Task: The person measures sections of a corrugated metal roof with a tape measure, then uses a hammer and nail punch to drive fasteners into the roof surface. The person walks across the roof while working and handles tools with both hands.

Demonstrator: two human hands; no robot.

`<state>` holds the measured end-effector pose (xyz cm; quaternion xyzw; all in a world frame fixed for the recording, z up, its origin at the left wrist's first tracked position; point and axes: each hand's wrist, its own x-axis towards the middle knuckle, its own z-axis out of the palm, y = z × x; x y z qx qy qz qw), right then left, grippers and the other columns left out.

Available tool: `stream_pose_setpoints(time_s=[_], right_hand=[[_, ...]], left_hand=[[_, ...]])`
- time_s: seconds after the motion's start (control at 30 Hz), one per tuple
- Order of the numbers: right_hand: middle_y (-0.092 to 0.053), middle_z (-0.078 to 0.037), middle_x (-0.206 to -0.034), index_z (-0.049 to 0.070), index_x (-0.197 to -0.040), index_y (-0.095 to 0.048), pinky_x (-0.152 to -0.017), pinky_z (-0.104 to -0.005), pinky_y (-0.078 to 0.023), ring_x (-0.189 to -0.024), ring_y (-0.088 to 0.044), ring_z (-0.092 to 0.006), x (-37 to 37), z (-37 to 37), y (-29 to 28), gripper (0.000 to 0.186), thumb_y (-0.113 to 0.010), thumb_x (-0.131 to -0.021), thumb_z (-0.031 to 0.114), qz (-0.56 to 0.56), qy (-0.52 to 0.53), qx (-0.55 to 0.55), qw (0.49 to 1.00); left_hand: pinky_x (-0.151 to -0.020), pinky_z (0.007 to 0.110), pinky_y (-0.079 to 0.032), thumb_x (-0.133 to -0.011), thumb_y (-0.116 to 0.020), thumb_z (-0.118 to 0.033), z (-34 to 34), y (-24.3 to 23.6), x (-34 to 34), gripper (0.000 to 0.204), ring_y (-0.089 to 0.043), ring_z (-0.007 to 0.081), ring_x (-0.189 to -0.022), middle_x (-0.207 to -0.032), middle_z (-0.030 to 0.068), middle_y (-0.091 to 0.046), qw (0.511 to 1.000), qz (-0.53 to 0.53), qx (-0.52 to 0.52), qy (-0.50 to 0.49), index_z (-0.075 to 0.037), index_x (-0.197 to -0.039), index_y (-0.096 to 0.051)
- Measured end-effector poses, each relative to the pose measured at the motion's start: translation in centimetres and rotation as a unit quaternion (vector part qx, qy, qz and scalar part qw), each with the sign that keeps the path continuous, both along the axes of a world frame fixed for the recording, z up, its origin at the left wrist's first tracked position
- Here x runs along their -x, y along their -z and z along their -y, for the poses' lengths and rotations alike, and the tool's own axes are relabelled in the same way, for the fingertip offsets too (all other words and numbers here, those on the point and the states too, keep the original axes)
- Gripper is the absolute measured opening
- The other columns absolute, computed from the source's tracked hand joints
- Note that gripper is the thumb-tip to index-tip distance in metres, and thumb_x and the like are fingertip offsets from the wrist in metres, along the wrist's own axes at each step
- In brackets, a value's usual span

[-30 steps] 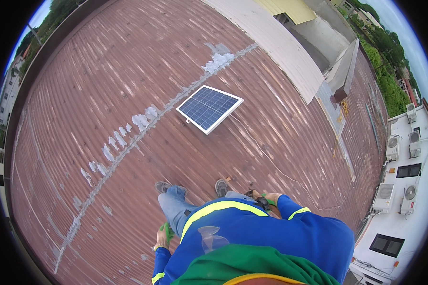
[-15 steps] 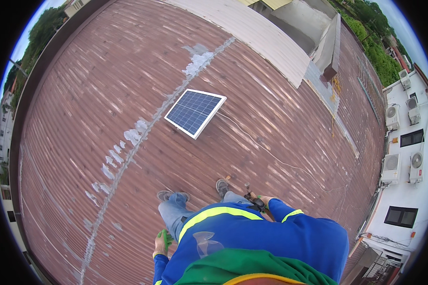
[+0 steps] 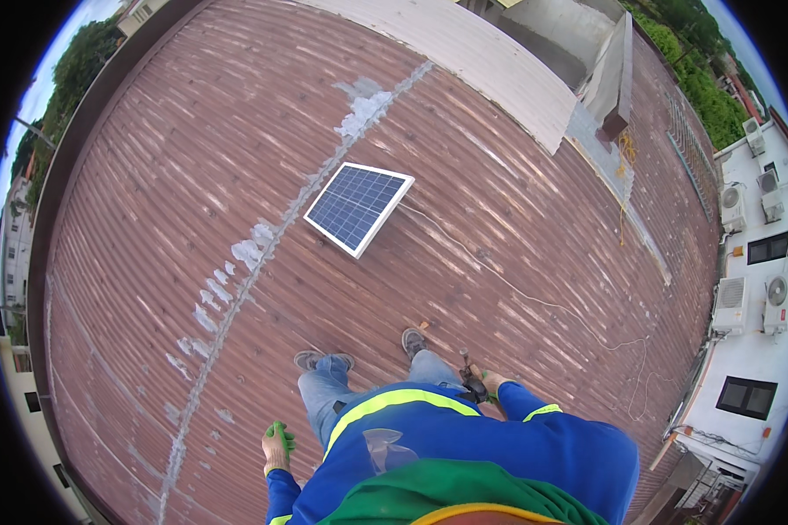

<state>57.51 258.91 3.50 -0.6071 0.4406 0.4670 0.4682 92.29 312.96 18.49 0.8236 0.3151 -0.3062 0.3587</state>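
My left hand (image 3: 277, 446), in a green-palmed glove, is held out beside my left leg, fingers loosely bent and apparently holding nothing. My gloved right hand (image 3: 489, 381) is closed on a dark tool (image 3: 472, 378) with a metal upper end, at my right hip. Both my shoes (image 3: 414, 341) stand on the brown corrugated roof (image 3: 517, 332). In front of me a white-framed solar panel (image 3: 355, 206) lies on the roof, with a thin white cable (image 3: 473, 262) running from it toward the right.
A sealed seam (image 3: 263, 262) with pale patches crosses the roof at left. A pale metal sheet (image 3: 490, 70) and a concrete recess (image 3: 578, 39) are at the far side, near yellow rope (image 3: 625, 150). The right edge faces a white wall (image 3: 744, 359) with air-conditioner units; the parapet (image 3: 70, 157) curves along the left.
The view has shifted, so the panel and seam appear further left than a second ago. My left hand has moved outward to the left, away from my leg.
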Motion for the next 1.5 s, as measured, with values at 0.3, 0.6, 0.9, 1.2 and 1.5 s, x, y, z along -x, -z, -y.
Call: stream_pose_setpoints(time_s=[0.3, 0.6, 0.9, 1.2, 1.5], right_hand=[[-0.079, -0.025, -0.105, -0.001, -0.116, -0.075, -0.081, -0.0498, -0.059, -0.099, -0.078, -0.0387, 3.4, -1.2, 1.8, 0.044, -0.075, -0.089, 0.033, -0.021, 0.065, 0.031, 0.997], [-0.074, -0.019, -0.098, 0.003, -0.138, -0.058, -0.066, -0.0461, -0.058, -0.081, -0.074, -0.0317, 5.2, -1.0, -2.3, 0.056, -0.074, -0.084, 0.012, 0.033, 0.142, 0.053, 0.988], [-0.077, -0.022, -0.111, 0.005, -0.135, -0.063, -0.084, -0.0467, -0.057, -0.101, -0.075, -0.0359, 6.1, -4.2, -6.0, 0.065, -0.081, -0.082, 0.039, 0.010, 0.115, 0.144, 0.983], [-0.068, -0.010, -0.084, 0.005, -0.132, -0.059, -0.054, -0.0401, -0.053, -0.064, -0.065, -0.0211, 7.4, -1.1, -11.8, 0.048, -0.076, -0.087, 0.013, -0.044, 0.200, 0.121, 0.971], [-0.072, -0.014, -0.081, 0.006, -0.123, -0.064, -0.057, -0.0425, -0.056, -0.066, -0.071, -0.0255, 10.1, -0.3, -9.4, 0.039, -0.077, -0.087, 0.010, -0.014, 0.320, 0.100, 0.942]], left_hand=[[-0.045, 0.031, -0.040, -0.107, -0.067, -0.044, 5.5, -3.1, -4.5, 0.042, -0.056, 0.0139, -0.048, -0.059, 0.0035, -0.060, 0.989, 0.041, -0.074, 0.125, -0.005, -0.105, -0.078], [-0.065, 0.033, -0.052, -0.107, -0.065, -0.043, 4.2, 0.6, -7.4, 0.041, -0.073, 0.0190, -0.073, -0.091, 0.0085, -0.076, 0.982, -0.047, 0.042, 0.178, -0.011, -0.132, -0.067], [-0.059, 0.034, -0.050, -0.106, -0.065, -0.043, 0.4, 8.4, -10.6, 0.038, -0.071, 0.0196, -0.072, -0.098, 0.0078, -0.076, 0.969, -0.190, 0.030, 0.156, -0.014, -0.131, -0.065], [-0.061, 0.032, -0.047, -0.105, -0.065, -0.049, -1.0, 6.8, -25.2, 0.048, -0.070, 0.0161, -0.074, -0.101, 0.0050, -0.076, 0.986, -0.006, 0.041, 0.159, -0.016, -0.140, -0.063], [-0.062, 0.031, -0.046, -0.105, -0.068, -0.045, 3.0, 9.0, -23.8, 0.047, -0.070, 0.0161, -0.074, -0.106, 0.0068, -0.076, 0.994, -0.049, 0.064, 0.077, -0.016, -0.142, -0.063]])
